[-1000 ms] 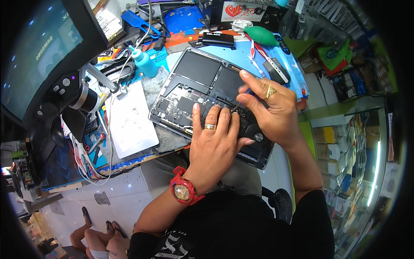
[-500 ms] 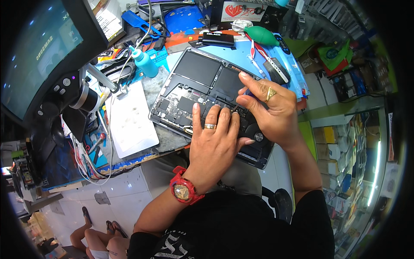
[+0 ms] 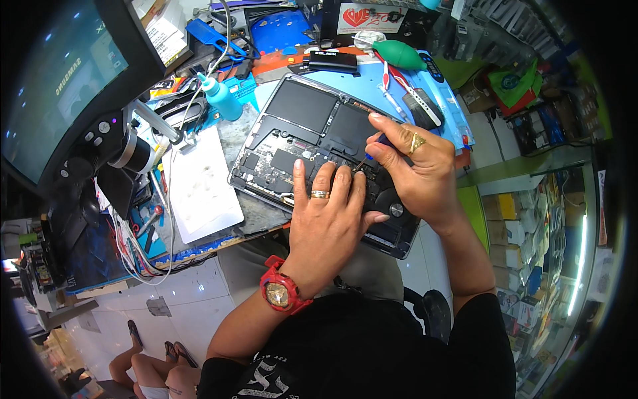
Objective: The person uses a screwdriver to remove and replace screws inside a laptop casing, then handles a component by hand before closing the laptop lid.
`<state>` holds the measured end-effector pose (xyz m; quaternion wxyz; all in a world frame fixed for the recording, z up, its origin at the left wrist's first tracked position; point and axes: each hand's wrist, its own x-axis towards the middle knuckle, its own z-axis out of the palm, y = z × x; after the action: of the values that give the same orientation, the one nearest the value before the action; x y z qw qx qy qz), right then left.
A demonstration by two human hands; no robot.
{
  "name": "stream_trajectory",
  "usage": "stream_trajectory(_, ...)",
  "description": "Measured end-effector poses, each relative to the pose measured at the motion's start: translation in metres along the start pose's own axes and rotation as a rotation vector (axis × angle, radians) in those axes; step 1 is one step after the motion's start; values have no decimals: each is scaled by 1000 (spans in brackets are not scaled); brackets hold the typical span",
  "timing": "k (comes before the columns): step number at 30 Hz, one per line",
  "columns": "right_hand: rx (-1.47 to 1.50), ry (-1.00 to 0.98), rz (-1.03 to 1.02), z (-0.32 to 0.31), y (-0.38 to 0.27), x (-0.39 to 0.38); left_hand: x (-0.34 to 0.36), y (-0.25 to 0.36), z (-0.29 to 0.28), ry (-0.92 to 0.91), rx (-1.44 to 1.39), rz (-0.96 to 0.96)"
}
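Note:
An opened laptop [image 3: 299, 106] lies at a slant on the work surface, its batteries, circuit board and round fan exposed. My left hand [image 3: 325, 223] rests palm down across its lower middle, fingers spread and fingertips on the board; a red watch is on that wrist. My right hand [image 3: 425, 173], above the laptop's right half, pinches a thin screwdriver [image 3: 367, 157] with a blue handle, mostly hidden by the fingers. The shaft points down to the board just beside my left fingertips; where exactly the tip sits I cannot make out.
A monitor [image 3: 66, 66] with a scope arm stands at the left, near a white sheet [image 3: 199, 193], cables and a cyan bottle [image 3: 226, 100]. Behind the laptop are tools and a green air blower [image 3: 399, 54]. At lower left are another person's legs [image 3: 146, 369]; at right, a glass display case [image 3: 531, 266].
The view has shifted a few pixels. My right fingers have moved slightly on the screwdriver, and a little more blue handle shows. My left hand holds much the same pose.

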<state>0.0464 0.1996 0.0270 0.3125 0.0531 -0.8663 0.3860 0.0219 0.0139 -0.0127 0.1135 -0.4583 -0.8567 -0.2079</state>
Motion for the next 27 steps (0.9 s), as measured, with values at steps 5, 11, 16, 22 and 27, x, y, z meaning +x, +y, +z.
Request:
stream_trajectory(5, -15, 8, -1, 0, 0, -1, 0, 0, 0, -1, 6, 0)
stream_trajectory(11, -5, -35, -32, 1, -1, -4, 0, 0, -3, -15, -15, -4)
stream_trajectory(16, 34, 44, -60, -14, -4, -15, 0, -3, -4, -2, -5, 25)
stream_trajectory(22, 328, 299, 120, -36, 1, -16, 2, -2, -9, -36, -45, 21)
stream_trajectory(27, 290, 354, 238, -46, 13, -7, 5, -2, -8, -26, -37, 23)
